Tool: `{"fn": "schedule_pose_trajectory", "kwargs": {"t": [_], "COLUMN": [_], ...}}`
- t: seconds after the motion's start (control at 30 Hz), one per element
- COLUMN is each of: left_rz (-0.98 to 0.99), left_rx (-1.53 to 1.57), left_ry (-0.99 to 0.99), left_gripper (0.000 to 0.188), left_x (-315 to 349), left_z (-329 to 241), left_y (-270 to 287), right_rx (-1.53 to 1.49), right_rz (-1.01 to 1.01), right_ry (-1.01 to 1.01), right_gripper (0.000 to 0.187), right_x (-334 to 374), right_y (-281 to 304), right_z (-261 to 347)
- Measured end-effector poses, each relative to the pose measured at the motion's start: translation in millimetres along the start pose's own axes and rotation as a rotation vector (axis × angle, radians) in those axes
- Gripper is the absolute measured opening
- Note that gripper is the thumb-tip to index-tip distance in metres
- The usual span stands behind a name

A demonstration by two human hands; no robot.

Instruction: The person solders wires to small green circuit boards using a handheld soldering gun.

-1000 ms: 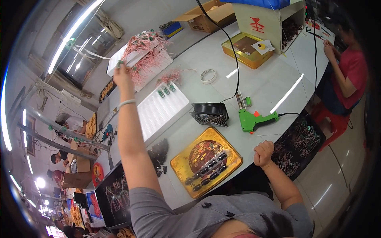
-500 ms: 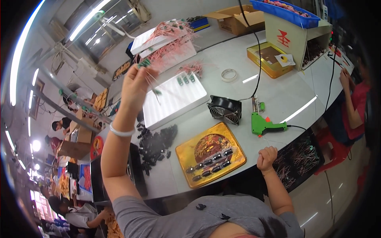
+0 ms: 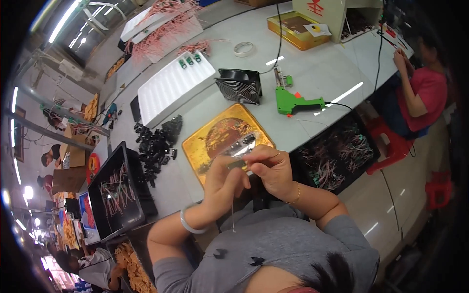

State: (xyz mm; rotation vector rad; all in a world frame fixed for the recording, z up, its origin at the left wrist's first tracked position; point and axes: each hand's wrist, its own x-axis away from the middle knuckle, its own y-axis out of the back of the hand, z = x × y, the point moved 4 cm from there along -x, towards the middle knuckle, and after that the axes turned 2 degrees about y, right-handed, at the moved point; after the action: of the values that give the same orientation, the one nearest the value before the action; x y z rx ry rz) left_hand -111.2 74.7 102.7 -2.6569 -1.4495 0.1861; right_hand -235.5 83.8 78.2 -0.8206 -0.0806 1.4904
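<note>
A second ago, the left hand (image 3: 223,184) was far out at the stack of pink wires (image 3: 163,41). Half a second ago it was up over the white tray (image 3: 168,90), with green bits and wires in its fingers. Now it is back close to the body. The right hand (image 3: 273,172) was a loose fist by the edge of the worktop (image 3: 322,68). Now it has come over to the left hand, and the two sit side by side in front of the gold tin (image 3: 195,142), hiding its near corner. The whole view has moved a bit too. The white tray still has three green bits (image 3: 189,60) at its far end.

The small part (image 3: 236,163) is up between the two hands, near the gold tin. It looks dull and a bit green, but it is blurry and mostly covered, so its shape is hard to see. A thin wire (image 3: 233,214) hangs down below the left hand, with a tiny pale tip, in front of the grey shirt (image 3: 278,234). The left fingers are pinched on the small part. The right thumb and first finger are bent close to it, but I cannot tell if they grip it.

Shiny black parts (image 3: 249,138) lie on the gold tin. A heap of black pieces (image 3: 159,144) is just left of it.
</note>
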Motion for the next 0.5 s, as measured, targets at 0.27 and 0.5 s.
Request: {"fn": "schedule_pose_trajectory", "kwargs": {"t": [0.27, 0.5], "left_rz": [0.072, 0.109], "left_rx": [0.039, -0.008], "left_ry": [0.085, 0.353], "left_gripper": [0.032, 0.019], "left_x": [59.4, 80.5], "left_z": [39.5, 61.5], "left_y": [25.0, 44.1], "right_rx": [0.401, 0.574], "right_rz": [0.420, 0.510], "right_ry": [-0.199, -0.152], "right_gripper": [0.011, 0.011], "right_x": [25.1, 46.2], "right_y": [-15.9, -17.6], "right_z": [1.0, -19.3]}}
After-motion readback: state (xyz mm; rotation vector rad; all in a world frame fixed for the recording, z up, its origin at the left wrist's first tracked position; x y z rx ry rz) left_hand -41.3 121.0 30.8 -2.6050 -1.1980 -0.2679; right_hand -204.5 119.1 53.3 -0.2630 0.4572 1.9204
